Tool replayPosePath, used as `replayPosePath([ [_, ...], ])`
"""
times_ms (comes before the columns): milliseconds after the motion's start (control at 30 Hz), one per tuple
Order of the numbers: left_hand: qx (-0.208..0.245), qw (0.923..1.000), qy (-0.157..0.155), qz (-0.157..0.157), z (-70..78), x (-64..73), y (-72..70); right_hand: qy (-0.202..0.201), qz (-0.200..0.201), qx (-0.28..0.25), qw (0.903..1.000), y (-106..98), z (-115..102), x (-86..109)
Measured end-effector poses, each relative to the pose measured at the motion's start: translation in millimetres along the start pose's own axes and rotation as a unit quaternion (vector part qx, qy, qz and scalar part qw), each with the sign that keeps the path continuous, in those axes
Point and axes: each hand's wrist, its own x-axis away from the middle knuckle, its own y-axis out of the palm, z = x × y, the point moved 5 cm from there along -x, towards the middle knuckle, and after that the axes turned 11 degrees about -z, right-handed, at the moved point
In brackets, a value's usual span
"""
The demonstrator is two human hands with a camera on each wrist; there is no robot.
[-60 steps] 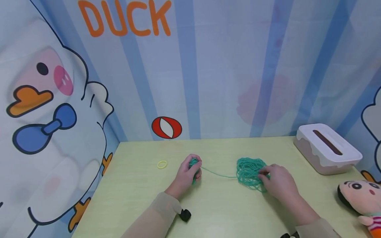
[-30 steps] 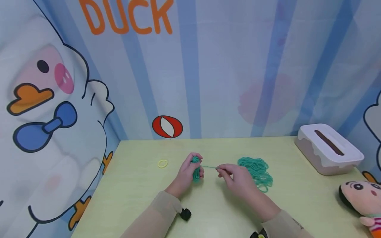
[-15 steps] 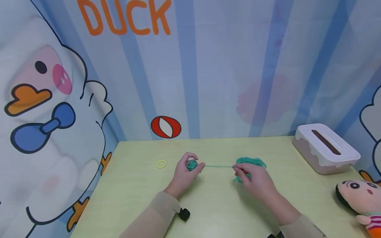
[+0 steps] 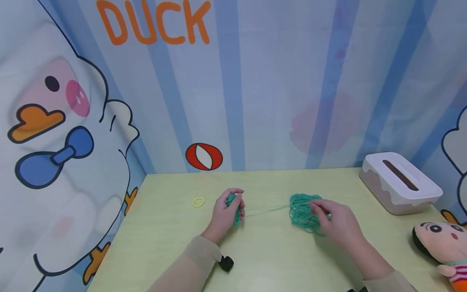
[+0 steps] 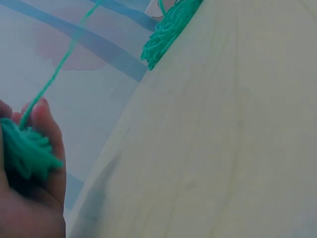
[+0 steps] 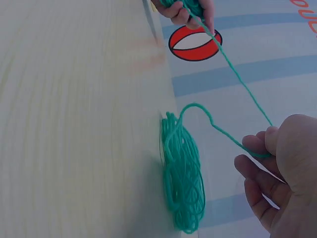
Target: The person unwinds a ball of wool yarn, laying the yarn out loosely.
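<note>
Left fingers (image 5: pixel 52 130) grip bundle (image 5: pixel 27 151); right fingers (image 6: pixel 252 144) pinch strand (image 6: pixel 241 83); seemingly crossed loops in pile (image 6: pixel 183 173), toward worktop's rear edge (image 4: pixel 262 174), could snag.

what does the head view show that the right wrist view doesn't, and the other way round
Only the head view shows the yellow ring, the slotted box, the doll and the printed duck.

Only the right wrist view clearly shows the slack strand arching from the yarn pile to the right grip.

Both show the left grip holding the yarn bundle, the right grip pinching yarn, the pile, and the red-and-white printed ball.
</note>
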Motion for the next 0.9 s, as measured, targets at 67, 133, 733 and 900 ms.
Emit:
replayPosePath([
  [67,-0.009,0.9999,0.005,0.007,1.4,0.2,-0.8,0.020,-0.005,0.009,0.9997,-3.0,9.1,3.1],
  [133,-0.018,0.9996,0.013,0.016,3.1,0.8,-1.9,0.041,-0.016,0.018,0.9989,-4.8,17.6,5.8],
  [733,0.022,0.9990,0.017,-0.036,7.9,1.9,4.9,0.107,-0.070,0.076,0.9889,5.4,47.8,7.0],
  [900,0.027,0.9974,0.024,-0.062,8.2,1.9,8.0,0.002,0.000,0.080,0.9968,20.8,4.4,-1.2],
])
